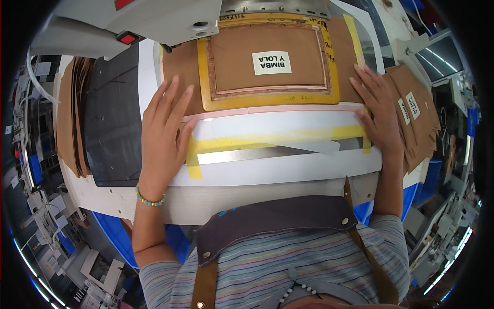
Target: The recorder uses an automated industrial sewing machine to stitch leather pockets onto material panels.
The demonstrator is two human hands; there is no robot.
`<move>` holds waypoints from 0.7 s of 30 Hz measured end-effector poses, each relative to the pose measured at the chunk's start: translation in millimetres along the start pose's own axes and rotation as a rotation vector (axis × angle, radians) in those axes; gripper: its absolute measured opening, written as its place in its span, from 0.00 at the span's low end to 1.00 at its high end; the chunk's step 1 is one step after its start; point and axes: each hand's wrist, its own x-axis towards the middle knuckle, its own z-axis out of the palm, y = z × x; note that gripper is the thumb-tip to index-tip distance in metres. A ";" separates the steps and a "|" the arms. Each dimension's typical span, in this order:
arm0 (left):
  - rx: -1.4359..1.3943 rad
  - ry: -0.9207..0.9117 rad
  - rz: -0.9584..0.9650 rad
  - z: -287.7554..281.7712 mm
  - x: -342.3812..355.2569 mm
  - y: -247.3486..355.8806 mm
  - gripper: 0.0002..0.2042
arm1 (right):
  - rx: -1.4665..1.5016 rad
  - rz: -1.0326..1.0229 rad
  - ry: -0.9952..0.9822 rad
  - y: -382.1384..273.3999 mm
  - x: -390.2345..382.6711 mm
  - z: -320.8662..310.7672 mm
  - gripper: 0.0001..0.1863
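Note:
A brown fabric or leather panel lies under the head of a machine, with a white printed label at its middle. Around the label, a yellow rectangular frame rests on the panel. My left hand lies flat with fingers spread, its fingertips at the panel's left end. On the opposite end, my right hand is likewise spread, fingertips at the panel's right edge beside yellow tape. Neither hand grips anything. Beneath the panel is a white sheet bearing yellow tape strips. The machine head hides the panel's far edge.
The grey machine arm overhangs the far left. Stacked brown pieces stand at the left beside a dark plate. More brown labelled pieces fan out at the right. Blue bins sit below the table edge.

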 end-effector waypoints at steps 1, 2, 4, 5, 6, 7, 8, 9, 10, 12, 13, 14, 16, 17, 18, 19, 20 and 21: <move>0.020 -0.059 0.004 -1.5 5.6 3.5 0.27 | -0.008 -0.004 -0.001 -1.2 0.1 -0.8 0.34; 0.015 -0.051 0.004 1.5 12.7 5.1 0.27 | 0.011 0.008 -0.010 -2.6 0.1 -1.9 0.33; 0.042 -0.063 0.094 6.6 30.9 3.4 0.28 | 0.022 0.007 -0.014 -5.3 1.9 -11.4 0.32; 0.042 -0.053 0.095 10.6 40.6 2.4 0.28 | -0.003 -0.007 -0.018 -5.2 0.8 -18.9 0.30; 0.026 -0.023 0.134 16.9 50.5 0.2 0.28 | -0.031 -0.018 -0.023 -5.4 0.2 -26.9 0.28; 0.007 0.008 0.177 23.9 60.7 -1.2 0.29 | -0.044 -0.014 -0.018 -4.6 -1.7 -36.1 0.28; 0.003 0.020 0.185 29.6 69.6 -5.1 0.29 | -0.035 0.003 0.037 -4.1 -2.9 -45.8 0.26; 0.045 0.020 0.176 34.6 77.9 -9.0 0.29 | -0.023 0.024 0.093 -3.2 -6.7 -54.6 0.25; 0.087 0.021 0.165 36.4 81.6 -11.5 0.29 | -0.072 0.056 0.113 -0.6 -11.4 -64.1 0.23; 0.053 0.023 0.170 36.8 84.1 -12.8 0.30 | -0.121 0.128 0.139 10.3 -32.3 -77.2 0.22; 0.021 0.016 0.168 35.3 86.2 -12.9 0.31 | -0.160 0.196 0.160 14.3 -44.2 -83.0 0.21; 0.008 0.011 0.135 27.9 80.4 -13.5 0.31 | -0.166 0.211 0.187 16.4 -53.2 -86.6 0.20; 0.013 0.009 0.086 22.0 67.1 -13.3 0.32 | -0.201 0.252 0.217 37.5 -70.4 -84.0 0.20; 0.026 -0.006 0.067 33.3 62.8 -23.8 0.32 | -0.207 0.286 0.224 54.2 -82.2 -79.1 0.21; 0.010 -0.015 0.089 33.9 60.5 -26.6 0.32 | -0.218 0.326 0.239 64.7 -90.4 -77.6 0.22; 0.001 -0.021 0.101 28.0 56.4 -29.4 0.33 | -0.225 0.354 0.259 74.3 -90.1 -76.7 0.23; 0.021 -0.028 0.113 22.3 52.4 -31.0 0.32 | -0.289 0.373 0.276 86.5 -90.9 -73.8 0.24; 0.052 -0.034 0.116 17.1 50.3 -32.6 0.31 | -0.344 0.383 0.293 99.4 -90.9 -71.5 0.26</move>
